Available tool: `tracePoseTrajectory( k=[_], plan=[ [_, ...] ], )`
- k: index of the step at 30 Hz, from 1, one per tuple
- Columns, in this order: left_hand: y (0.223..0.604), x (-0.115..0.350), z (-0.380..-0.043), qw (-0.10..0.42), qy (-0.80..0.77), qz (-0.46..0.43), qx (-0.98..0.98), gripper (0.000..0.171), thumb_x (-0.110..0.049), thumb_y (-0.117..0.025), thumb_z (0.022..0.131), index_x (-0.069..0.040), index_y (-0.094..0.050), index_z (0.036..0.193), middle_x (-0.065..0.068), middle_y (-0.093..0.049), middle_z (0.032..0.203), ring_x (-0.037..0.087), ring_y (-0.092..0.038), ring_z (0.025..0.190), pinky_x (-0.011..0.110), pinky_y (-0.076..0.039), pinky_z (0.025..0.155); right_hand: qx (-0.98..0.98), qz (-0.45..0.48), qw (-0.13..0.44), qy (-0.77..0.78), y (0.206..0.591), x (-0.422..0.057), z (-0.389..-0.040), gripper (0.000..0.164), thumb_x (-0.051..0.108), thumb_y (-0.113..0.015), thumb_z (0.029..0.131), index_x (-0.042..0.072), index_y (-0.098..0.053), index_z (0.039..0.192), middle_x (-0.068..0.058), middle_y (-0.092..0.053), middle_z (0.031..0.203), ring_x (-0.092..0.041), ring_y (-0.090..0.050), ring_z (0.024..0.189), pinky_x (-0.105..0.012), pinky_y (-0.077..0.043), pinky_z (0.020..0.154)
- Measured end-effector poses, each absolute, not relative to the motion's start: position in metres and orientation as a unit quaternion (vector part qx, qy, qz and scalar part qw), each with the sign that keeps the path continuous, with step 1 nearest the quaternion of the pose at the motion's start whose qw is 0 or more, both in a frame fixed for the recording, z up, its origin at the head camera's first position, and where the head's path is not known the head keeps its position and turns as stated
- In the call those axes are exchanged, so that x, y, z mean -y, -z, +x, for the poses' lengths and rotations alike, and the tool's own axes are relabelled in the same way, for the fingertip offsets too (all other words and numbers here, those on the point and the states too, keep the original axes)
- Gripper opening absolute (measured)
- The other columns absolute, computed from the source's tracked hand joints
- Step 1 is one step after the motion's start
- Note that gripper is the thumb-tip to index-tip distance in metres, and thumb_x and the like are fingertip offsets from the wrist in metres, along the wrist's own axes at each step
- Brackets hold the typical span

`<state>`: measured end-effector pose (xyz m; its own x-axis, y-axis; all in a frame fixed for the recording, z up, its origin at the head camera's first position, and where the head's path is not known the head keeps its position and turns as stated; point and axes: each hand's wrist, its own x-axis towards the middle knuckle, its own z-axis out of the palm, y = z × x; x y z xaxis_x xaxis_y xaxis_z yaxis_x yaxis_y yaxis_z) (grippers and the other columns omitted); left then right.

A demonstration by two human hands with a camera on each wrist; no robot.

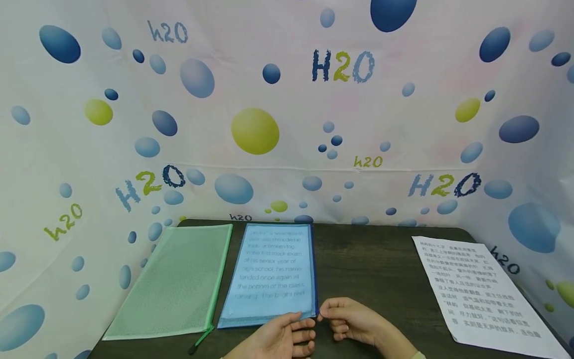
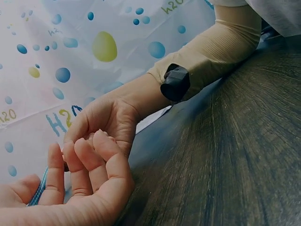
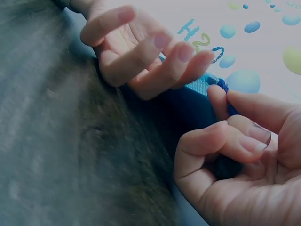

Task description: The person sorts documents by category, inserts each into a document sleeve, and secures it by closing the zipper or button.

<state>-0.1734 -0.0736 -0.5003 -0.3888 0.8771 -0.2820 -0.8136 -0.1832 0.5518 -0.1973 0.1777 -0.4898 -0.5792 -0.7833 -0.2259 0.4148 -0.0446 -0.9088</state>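
A blue mesh zipper pouch [image 1: 273, 271] lies on the table, with a sheet of English text showing through it. My left hand [image 1: 280, 339] pinches its near edge close to the right corner, thumb on top; the pouch's edge [image 2: 38, 188] shows between thumb and forefinger in the left wrist view. The other left fingers are loosely bent. At that corner my right hand [image 1: 354, 321] pinches the blue zipper pull [image 3: 230, 107] between thumb and forefinger. A dark end piece [image 3: 228, 167] shows within its curled fingers in the right wrist view.
A green mesh zipper pouch [image 1: 170, 284] lies to the left, its pull [image 1: 199, 341] hanging toward the near side. On the right is a white sheet of printed Chinese text [image 1: 484, 289]. Behind the dark wooden table [image 1: 372, 264] hangs a patterned white cloth [image 1: 296, 134].
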Motion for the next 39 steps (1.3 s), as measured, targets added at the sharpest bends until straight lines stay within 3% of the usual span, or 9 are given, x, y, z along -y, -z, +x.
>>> tracePoseTrajectory(
  k=[6,13,39],
  plan=[
    [0.5,0.072,-0.173,0.552,-0.765,0.058,-0.327,0.033,-0.036,-0.034,0.106,-0.02,-0.063,0.108,-0.01,-0.065,0.103,0.005,-0.062,0.098,0.022,-0.046,0.095,-0.553,-0.215,0.424,0.684,0.489,-0.182,-0.207,0.019,0.014,-0.047,0.102,0.016,-0.066,0.099,0.013,-0.046,0.064,-0.001,-0.032,0.052,-0.018,-0.041,0.061],
    [0.5,0.073,-0.173,0.552,-0.766,0.056,-0.325,0.034,-0.035,-0.032,0.106,-0.021,-0.063,0.108,-0.01,-0.065,0.103,0.005,-0.062,0.099,0.023,-0.047,0.094,-0.559,-0.225,0.436,0.669,0.489,-0.182,-0.222,0.022,0.01,-0.048,0.101,0.018,-0.067,0.095,0.009,-0.066,0.093,0.0,-0.035,0.052,-0.019,-0.044,0.061],
    [0.502,0.073,-0.173,0.551,-0.769,0.059,-0.32,0.033,-0.033,-0.034,0.106,-0.02,-0.064,0.109,-0.01,-0.066,0.103,0.005,-0.063,0.099,0.021,-0.047,0.095,-0.588,-0.202,0.419,0.662,0.489,-0.182,-0.237,0.018,0.013,-0.052,0.099,0.018,-0.068,0.093,0.009,-0.064,0.085,0.0,-0.033,0.049,-0.019,-0.044,0.061]
  ],
)
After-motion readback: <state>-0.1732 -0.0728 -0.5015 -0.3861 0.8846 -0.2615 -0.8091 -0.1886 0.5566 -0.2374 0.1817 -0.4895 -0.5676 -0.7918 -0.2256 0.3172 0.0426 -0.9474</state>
